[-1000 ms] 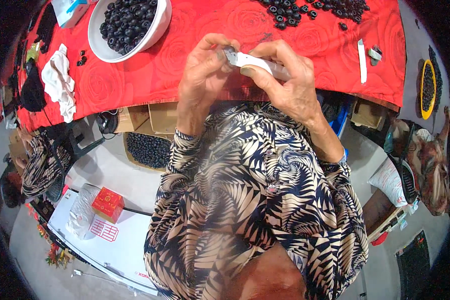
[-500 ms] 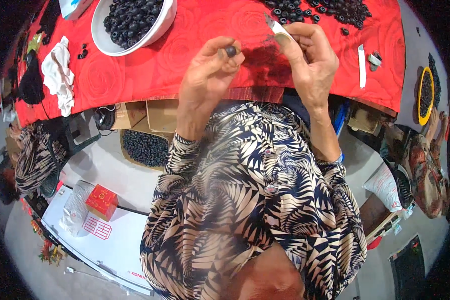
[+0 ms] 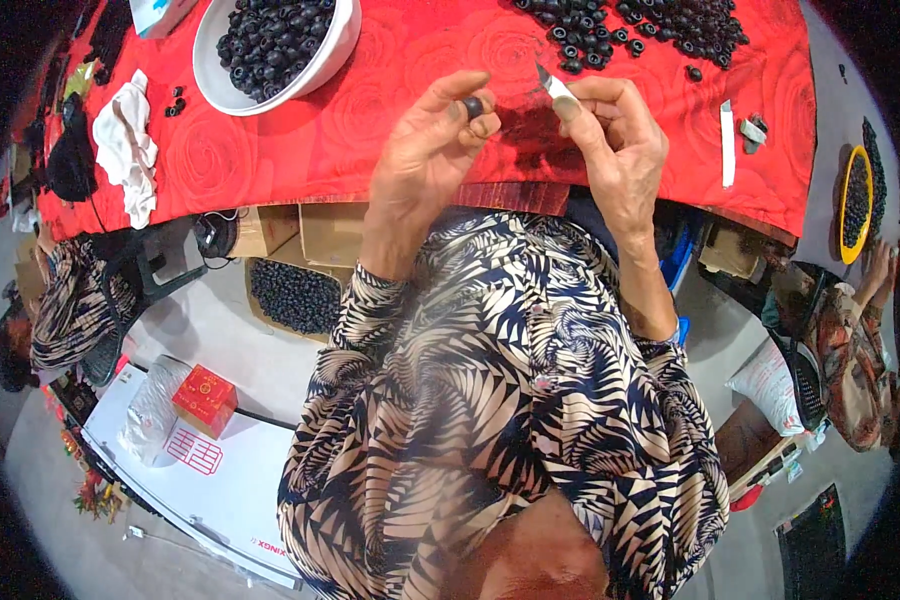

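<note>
Over the near part of a red-covered table, my left hand (image 3: 420, 155) pinches a small, round black piece (image 3: 473, 107) between thumb and fingers. To its right, my right hand (image 3: 625, 160) grips a small knife (image 3: 556, 88) with a white handle, its thin blade pointing up and left. Blade and black piece are apart. Beyond my right hand lie loose black ring-like pieces (image 3: 595, 40), many with a hole in them. A white bowl (image 3: 347, 35) at the far left holds a heap of similar pieces.
A crumpled white cloth (image 3: 125, 140) lies at the table's left. A white strip (image 3: 727, 145) lies on the right. Below the table, an open carton (image 3: 258, 312) holds small dark pieces. A yellow-rimmed basket (image 3: 846, 245) and other people are at the sides.
My right hand has come slightly lower and to the left with the knife, so the blade is nearer the left hand. My left hand still holds the black piece, slightly farther right.
</note>
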`<state>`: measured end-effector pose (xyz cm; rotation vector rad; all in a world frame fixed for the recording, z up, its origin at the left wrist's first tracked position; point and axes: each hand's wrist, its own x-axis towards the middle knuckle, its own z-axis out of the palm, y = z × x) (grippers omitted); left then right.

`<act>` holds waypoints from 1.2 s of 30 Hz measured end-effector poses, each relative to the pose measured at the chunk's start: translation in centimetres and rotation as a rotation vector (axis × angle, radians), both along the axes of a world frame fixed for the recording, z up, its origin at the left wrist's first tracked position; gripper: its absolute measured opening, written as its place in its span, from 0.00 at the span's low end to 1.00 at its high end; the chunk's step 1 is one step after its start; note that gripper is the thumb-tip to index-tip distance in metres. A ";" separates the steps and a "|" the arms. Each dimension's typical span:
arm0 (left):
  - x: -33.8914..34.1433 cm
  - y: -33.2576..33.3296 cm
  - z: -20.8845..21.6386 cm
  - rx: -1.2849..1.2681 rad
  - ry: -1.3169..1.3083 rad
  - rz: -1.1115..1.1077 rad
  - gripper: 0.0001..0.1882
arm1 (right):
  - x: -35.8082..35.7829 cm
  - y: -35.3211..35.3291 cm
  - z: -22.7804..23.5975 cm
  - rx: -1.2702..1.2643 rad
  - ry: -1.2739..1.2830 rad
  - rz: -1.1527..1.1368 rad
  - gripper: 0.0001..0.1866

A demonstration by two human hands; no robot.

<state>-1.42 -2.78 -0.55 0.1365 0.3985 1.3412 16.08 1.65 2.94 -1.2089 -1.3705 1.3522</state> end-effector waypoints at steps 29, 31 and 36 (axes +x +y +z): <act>0.6 -0.2 0.2 -0.071 0.143 0.077 0.10 | 0.8 -1.3 -0.6 -0.035 -0.003 0.024 0.08; 0.4 -0.1 0.3 -0.036 0.163 0.065 0.11 | 0.6 -1.4 -0.4 -0.052 -0.007 0.028 0.08; 0.7 0.1 0.6 0.015 0.224 0.116 0.11 | 0.3 -1.5 0.5 -0.041 -0.016 0.072 0.10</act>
